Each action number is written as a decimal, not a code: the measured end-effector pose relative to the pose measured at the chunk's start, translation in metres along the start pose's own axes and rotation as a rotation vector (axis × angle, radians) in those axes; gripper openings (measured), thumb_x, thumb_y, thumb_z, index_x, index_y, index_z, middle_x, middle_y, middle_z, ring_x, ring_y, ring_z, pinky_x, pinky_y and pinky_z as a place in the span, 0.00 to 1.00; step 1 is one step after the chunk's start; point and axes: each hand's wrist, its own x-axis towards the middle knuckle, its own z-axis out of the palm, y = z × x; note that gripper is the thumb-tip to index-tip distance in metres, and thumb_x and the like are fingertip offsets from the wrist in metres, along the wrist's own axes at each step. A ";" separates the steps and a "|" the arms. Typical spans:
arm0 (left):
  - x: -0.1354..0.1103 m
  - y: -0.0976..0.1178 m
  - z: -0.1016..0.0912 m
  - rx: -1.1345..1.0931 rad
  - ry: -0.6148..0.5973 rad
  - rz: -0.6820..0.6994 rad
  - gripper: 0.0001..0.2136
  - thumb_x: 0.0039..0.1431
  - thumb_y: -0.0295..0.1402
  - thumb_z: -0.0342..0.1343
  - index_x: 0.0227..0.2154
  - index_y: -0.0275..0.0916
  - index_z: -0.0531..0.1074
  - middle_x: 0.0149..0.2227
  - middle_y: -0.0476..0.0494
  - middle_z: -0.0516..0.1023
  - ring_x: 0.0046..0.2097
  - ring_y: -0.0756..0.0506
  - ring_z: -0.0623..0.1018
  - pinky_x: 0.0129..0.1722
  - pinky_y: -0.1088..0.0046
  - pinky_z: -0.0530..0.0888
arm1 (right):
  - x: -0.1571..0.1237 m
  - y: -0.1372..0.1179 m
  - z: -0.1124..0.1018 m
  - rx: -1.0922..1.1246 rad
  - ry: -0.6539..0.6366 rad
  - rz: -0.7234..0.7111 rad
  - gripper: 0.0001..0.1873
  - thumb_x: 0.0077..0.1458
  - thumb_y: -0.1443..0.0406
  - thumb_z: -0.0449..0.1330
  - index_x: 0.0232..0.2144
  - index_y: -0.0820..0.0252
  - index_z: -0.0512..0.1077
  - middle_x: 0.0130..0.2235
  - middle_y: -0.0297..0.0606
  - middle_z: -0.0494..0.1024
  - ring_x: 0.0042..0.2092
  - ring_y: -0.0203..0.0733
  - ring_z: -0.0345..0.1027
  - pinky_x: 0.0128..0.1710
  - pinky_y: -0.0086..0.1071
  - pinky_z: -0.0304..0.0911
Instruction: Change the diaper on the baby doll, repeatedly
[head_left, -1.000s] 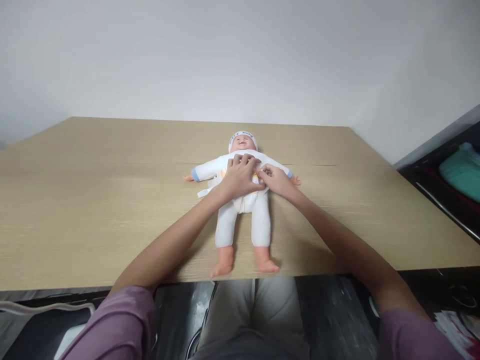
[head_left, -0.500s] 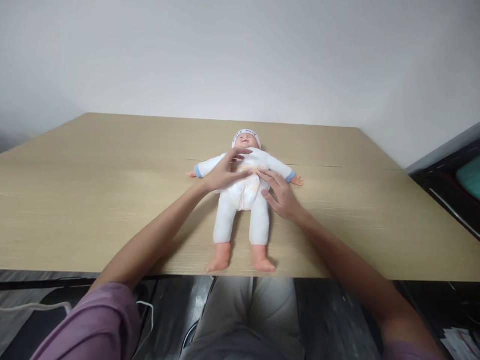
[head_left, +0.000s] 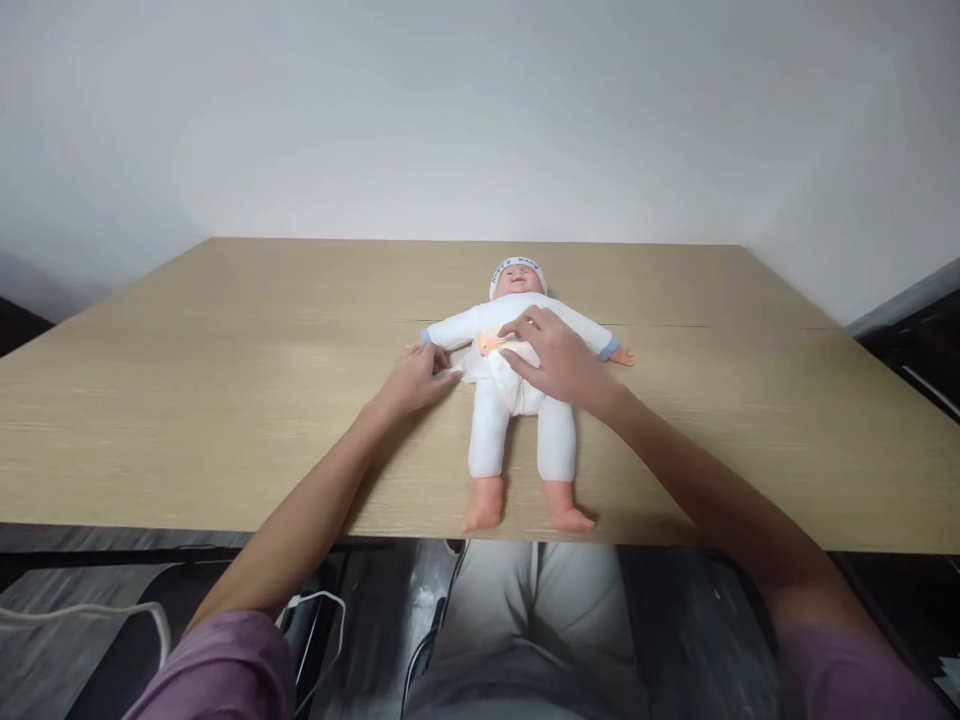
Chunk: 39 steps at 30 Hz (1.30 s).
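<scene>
Both hands are at the doll [head_left: 517, 405], which lies on its back in the middle of the frame, head toward the far edge of the table [head_left: 225, 400] and bare feet close to the near edge. My left hand [head_left: 417, 378] sits just left of the doll's waist, thumb and fingers drawn together on the white flap [head_left: 459, 372] that sticks out from its side. From this angle it looks like a pinch, though the fingertips are partly hidden. My right hand [head_left: 556, 358] lies flat and open across the doll's belly, fingers loosely spread and pressing on the white cloth, beside an orange mark [head_left: 487, 344] on its front. A white cap [head_left: 516, 270] covers its head. At the lower left of the frame a white cable [head_left: 90, 612] runs below the table edge.
</scene>
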 end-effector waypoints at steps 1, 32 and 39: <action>0.001 -0.001 0.001 -0.039 0.001 -0.030 0.16 0.59 0.49 0.65 0.32 0.45 0.68 0.37 0.40 0.77 0.46 0.34 0.76 0.53 0.52 0.74 | 0.011 -0.003 0.003 -0.012 -0.048 0.019 0.12 0.75 0.58 0.59 0.54 0.55 0.77 0.53 0.47 0.79 0.53 0.56 0.74 0.57 0.48 0.69; 0.034 0.062 0.037 -0.786 0.065 0.068 0.27 0.71 0.67 0.53 0.54 0.48 0.65 0.33 0.50 0.68 0.37 0.43 0.72 0.42 0.62 0.74 | 0.041 0.022 0.026 0.252 -0.203 0.323 0.19 0.74 0.64 0.54 0.61 0.57 0.74 0.44 0.39 0.84 0.48 0.50 0.76 0.50 0.40 0.65; 0.036 0.044 0.049 -0.682 0.104 -0.003 0.25 0.67 0.57 0.64 0.52 0.45 0.65 0.44 0.47 0.72 0.43 0.46 0.76 0.47 0.67 0.75 | 0.043 0.028 0.024 0.236 -0.134 0.292 0.21 0.68 0.66 0.60 0.61 0.58 0.73 0.48 0.41 0.80 0.47 0.49 0.74 0.55 0.41 0.68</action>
